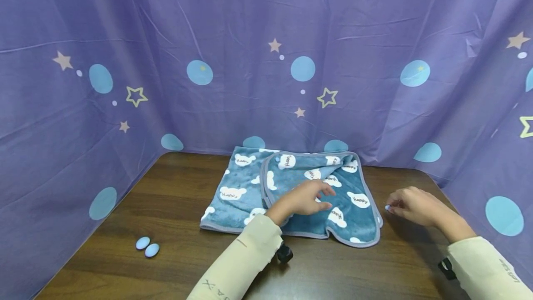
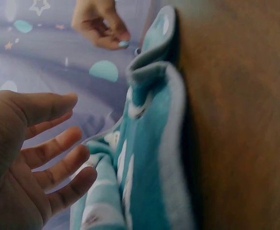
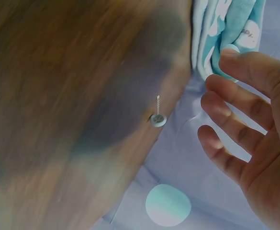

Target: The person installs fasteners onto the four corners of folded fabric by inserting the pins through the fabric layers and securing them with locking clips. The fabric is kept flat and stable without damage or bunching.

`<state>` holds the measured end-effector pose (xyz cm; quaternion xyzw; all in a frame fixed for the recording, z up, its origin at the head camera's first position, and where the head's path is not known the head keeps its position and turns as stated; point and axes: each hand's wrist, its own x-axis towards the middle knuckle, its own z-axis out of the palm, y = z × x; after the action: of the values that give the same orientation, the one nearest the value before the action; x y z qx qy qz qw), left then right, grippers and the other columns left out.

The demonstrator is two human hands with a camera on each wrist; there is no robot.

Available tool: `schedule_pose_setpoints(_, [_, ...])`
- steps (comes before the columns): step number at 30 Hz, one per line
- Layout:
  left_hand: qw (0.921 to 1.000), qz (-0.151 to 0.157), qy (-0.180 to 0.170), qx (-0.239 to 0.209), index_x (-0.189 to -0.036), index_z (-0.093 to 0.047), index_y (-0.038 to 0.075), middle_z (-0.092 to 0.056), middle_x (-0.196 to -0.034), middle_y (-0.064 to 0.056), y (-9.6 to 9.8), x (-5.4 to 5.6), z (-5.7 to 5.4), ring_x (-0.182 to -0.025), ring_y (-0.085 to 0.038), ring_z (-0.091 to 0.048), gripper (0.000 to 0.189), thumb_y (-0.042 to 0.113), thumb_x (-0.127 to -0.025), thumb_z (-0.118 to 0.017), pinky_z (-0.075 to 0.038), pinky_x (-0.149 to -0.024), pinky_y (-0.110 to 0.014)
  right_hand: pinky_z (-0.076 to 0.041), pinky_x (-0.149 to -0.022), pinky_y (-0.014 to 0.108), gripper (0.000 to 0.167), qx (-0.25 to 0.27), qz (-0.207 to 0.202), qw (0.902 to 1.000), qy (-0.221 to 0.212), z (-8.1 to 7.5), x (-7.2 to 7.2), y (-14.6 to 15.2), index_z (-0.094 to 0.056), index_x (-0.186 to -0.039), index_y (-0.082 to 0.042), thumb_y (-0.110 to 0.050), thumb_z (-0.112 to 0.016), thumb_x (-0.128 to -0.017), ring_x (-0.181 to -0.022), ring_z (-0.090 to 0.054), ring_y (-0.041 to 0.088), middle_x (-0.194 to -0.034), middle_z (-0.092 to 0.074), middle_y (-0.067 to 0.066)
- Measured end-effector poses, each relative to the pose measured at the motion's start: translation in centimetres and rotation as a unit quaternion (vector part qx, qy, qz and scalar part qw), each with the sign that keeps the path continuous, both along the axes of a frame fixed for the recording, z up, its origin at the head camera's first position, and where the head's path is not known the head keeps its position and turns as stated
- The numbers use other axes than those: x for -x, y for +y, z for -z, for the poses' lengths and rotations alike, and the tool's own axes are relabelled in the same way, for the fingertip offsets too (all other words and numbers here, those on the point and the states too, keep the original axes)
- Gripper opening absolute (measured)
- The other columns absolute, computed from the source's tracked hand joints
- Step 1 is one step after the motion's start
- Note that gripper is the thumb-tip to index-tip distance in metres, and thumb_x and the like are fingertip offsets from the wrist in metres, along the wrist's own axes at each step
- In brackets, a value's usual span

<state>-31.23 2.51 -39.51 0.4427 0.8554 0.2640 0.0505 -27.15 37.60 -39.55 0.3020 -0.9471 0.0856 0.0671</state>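
Observation:
A teal fleece blanket (image 1: pixel 354 214) with white bear patches and grey binding lies partly folded on the table. My left hand (image 1: pixel 307 196) hovers over its middle with spread, loosely bent fingers and nothing held. To the right of the blanket, my right hand (image 1: pixel 416 205) pinches a small light-blue piece (image 2: pixel 124 44) between thumb and forefinger; its exact kind is too small to tell. Beneath that hand, in the right wrist view, a small round pale-rimmed piece with a ridged pin (image 3: pixel 158 120) is on the wood near the table edge. A light-blue dot (image 1: pixel 277 159) shows on the blanket's back fold.
Two light-blue egg-shaped pieces (image 1: pixel 151 250) sit side by side at the table's left. The brown wooden table (image 1: pixel 183 198) is bordered by a purple curtain (image 1: pixel 250 22) with stars and blue dots at the back and both sides.

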Motion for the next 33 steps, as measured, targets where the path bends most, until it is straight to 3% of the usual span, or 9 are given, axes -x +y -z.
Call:
schedule_pose_setpoints(8, [0.9951,0.069,0.046,0.053,-0.125,-0.071,0.015,-0.068,-0.116,-0.001,1.8,-0.7,1.3,-0.103,-0.010,-0.063,0.040,0.031,-0.090,-0.081,-0.044,-0.088,-0.015,-0.049,-0.059,0.032,0.009,-0.006,0.038,0.9991,-0.015,0.0,0.0,-1.3,-0.074,-0.087,-0.023,-0.016,-0.079,-0.088,-0.070,-0.055,-0.003,-0.076,-0.061,-0.021])
schedule_pose_setpoints(13, [0.9903,0.090,0.052,0.093,-0.125,-0.072,0.020,-0.065,-0.114,0.004,2.6,-1.4,1.7,-0.105,-0.006,-0.058,0.048,0.034,-0.083,-0.088,-0.042,-0.089,-0.014,-0.049,-0.059,0.032,0.007,-0.001,0.046,0.9988,-0.017,0.0,-0.1,-1.8,-0.073,-0.087,-0.022,-0.016,-0.077,-0.089,-0.069,-0.055,-0.002,-0.076,-0.060,-0.021])
schedule_pose_setpoints(19, [0.9819,0.104,0.073,0.140,-0.118,-0.075,0.023,-0.066,-0.110,0.006,3.2,-2.4,1.5,-0.103,-0.003,-0.057,0.041,0.027,-0.080,-0.090,-0.040,-0.093,-0.014,-0.048,-0.058,0.032,0.010,0.000,0.048,0.9988,-0.012,0.0,-0.1,-2.2,-0.071,-0.086,-0.023,-0.015,-0.077,-0.088,-0.069,-0.054,-0.001,-0.075,-0.059,-0.020])
schedule_pose_setpoints(24, [0.9756,0.097,0.095,0.173,-0.113,-0.078,0.024,-0.067,-0.100,0.011,4.0,-2.9,1.5,-0.094,-0.001,-0.055,0.039,0.017,-0.077,-0.090,-0.040,-0.087,-0.013,-0.048,-0.059,0.033,0.010,-0.002,0.047,0.9988,-0.009,-0.1,-0.1,-2.6,-0.072,-0.087,-0.023,-0.014,-0.077,-0.088,-0.069,-0.055,-0.001,-0.076,-0.059,-0.020])
schedule_pose_setpoints(28, [0.9746,0.088,0.116,0.171,-0.108,-0.079,0.022,-0.069,-0.096,0.012,4.5,-3.1,1.7,-0.089,-0.001,-0.059,0.029,0.008,-0.082,-0.079,-0.044,-0.080,-0.011,-0.048,-0.058,0.033,0.010,0.004,0.040,0.9992,-0.008,-0.2,-0.2,-2.9,-0.073,-0.089,-0.023,-0.013,-0.077,-0.089,-0.069,-0.055,-0.002,-0.076,-0.060,-0.020])
schedule_pose_setpoints(33, [0.9770,0.052,0.131,0.160,-0.098,-0.078,0.024,-0.067,-0.086,0.016,4.8,-3.4,1.7,-0.081,0.001,-0.059,0.007,0.022,-0.093,-0.075,-0.048,-0.073,-0.016,-0.048,-0.058,0.032,0.011,0.010,0.034,0.9994,-0.004,-0.3,-0.3,-3.1,-0.073,-0.090,-0.023,-0.012,-0.076,-0.089,-0.070,-0.055,-0.003,-0.076,-0.060,-0.021])
